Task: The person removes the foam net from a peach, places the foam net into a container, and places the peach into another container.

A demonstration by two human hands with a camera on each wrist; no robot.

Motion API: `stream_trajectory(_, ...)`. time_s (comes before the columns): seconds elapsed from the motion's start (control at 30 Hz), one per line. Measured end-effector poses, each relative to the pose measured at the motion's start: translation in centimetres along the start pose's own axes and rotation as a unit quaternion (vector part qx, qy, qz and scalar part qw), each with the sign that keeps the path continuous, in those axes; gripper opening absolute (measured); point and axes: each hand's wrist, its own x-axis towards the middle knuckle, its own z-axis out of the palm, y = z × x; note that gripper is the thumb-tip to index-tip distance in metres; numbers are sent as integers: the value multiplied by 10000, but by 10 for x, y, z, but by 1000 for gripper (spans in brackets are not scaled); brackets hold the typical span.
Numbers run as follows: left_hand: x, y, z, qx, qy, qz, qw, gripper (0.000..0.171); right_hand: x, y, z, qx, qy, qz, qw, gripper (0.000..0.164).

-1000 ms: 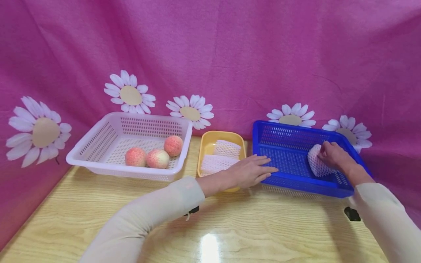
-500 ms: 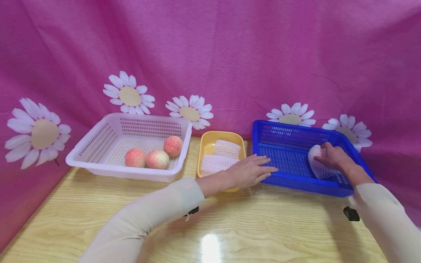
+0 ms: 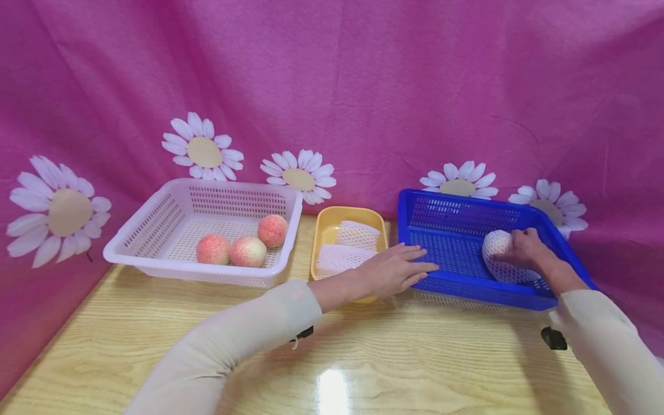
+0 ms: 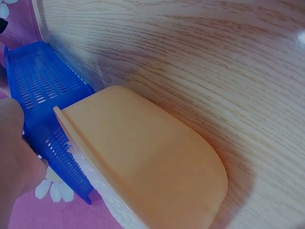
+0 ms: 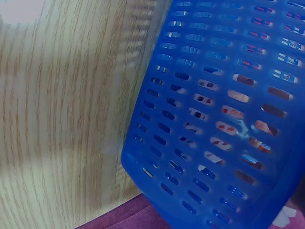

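Note:
In the head view a peach in a white foam net (image 3: 494, 244) lies at the right end of the blue basket (image 3: 467, 291). My right hand (image 3: 531, 251) holds it from the right side, thumb across its front. Through the basket's slots the right wrist view gives only broken glimpses of the reddish fruit and the fingers. My left hand (image 3: 396, 269) lies palm down with fairly straight fingers touching the blue basket's left front rim. Just left of it stands a yellow tray (image 3: 323, 225) holding flat foam nets (image 3: 342, 257), partly covered by my left forearm.
A white basket (image 3: 129, 253) at the left contains three peaches (image 3: 248, 252). Everything stands on a wooden table (image 3: 394, 357), with a pink flowered cloth (image 3: 363, 104) hanging close behind. A small black object (image 3: 554, 338) shows beside my right sleeve.
My right hand has slid from the top of the netted peach to its right side, and the peach has shifted slightly left. My left hand has kept its place.

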Motion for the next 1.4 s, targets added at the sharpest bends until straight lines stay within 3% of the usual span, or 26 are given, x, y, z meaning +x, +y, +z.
stream_trajectory(0.1, 1, 1, 0, -10, -28, -20, 10000, 42, -3, -1, -1, 3, -124, 18, 9999, 73)
stream_trajectory(0.3, 1, 1, -1, 9, -57, -19, 10000, 43, -8, -4, 1, 359, -333, 271, 9984, 78)
stream_trajectory(1.03, 3, 2, -1, -67, -93, -40, 9999, 43, -9, -9, 4, 175, -17, -60, 9998, 83)
stream_trajectory(1.4, 1, 0, 1, -110, -43, -64, 9999, 43, -8, -22, -4, 68, 299, -558, 9980, 81)
